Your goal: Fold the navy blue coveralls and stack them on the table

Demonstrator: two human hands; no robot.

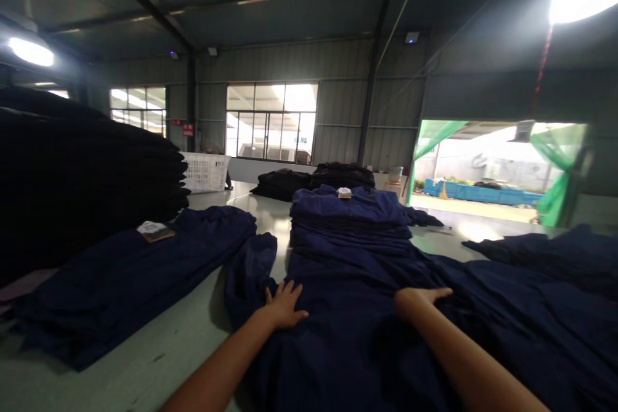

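A dark navy garment point(338, 341) lies spread out in front of me, with a loose sleeve-like part point(251, 270) on its left. My left hand point(284, 306) rests flat on its left side, fingers spread. Over on the right side, my right hand point(419, 301) touches the cloth with one digit stretched to the right; its other fingers are mostly hidden. Just beyond the garment is a stack of folded navy garments point(350, 206), the top one bearing a white tag point(344, 193). More navy cloth point(541, 315) spreads to the right.
At left, a folded navy garment with a tag point(155, 232) lies on the pale table point(159, 347) beside a tall pile of black garments point(87, 174). Farther back are a white plastic basket point(206, 172) and black folded stacks point(340, 175). Another navy garment point(570, 248) lies far right.
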